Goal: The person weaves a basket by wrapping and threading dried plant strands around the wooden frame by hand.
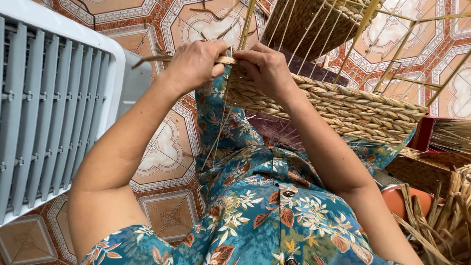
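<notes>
A half-woven basket (343, 105) of braided straw rope on a thin wire frame rests on my lap, over my blue floral clothing. My left hand (194, 64) pinches the loose braided strand (147, 60) at the basket's near left end. My right hand (267, 68) presses on the woven rim right beside it, fingers curled around the braid and a wire upright. The two hands nearly touch. Bare golden frame wires (392, 54) rise above the woven rows.
A grey slatted plastic appliance (49, 108) stands close on my left. Patterned floor tiles (167, 157) lie below. Another woven basket (314, 19) sits beyond the frame. Loose straw bundles (441, 216) and an orange bowl (407, 201) are at my right.
</notes>
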